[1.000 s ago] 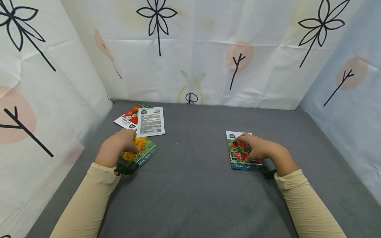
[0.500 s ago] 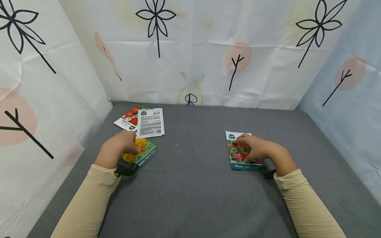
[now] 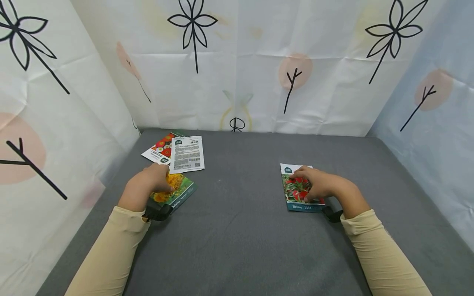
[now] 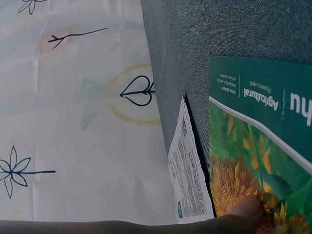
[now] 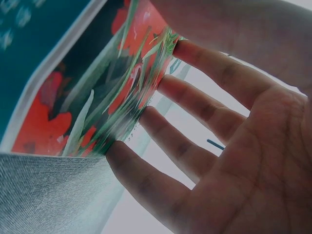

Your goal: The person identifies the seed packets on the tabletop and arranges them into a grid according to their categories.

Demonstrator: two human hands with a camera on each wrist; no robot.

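My left hand (image 3: 146,183) rests on a seed packet with orange flowers (image 3: 181,189), at the left of the table. In the left wrist view its thumb (image 4: 248,207) lies on the flower picture; the other fingers are hidden. At the right, my right hand (image 3: 326,183) arches over a seed packet with red flowers (image 3: 298,194). The right wrist view has its extended fingers (image 5: 180,146) touching that packet's printed face with their tips. Just beyond the left hand lies a white seed packet (image 3: 187,154), text side up, beside the orange one.
Partly under the white packet is another seed packet with red and white flowers (image 3: 159,150). The grey table (image 3: 237,230) meets a white patterned cloth wall (image 3: 259,94) at the back, with cloth at both sides too.
The head view shifts very slightly. Both hands and all the packets keep their places on the table.
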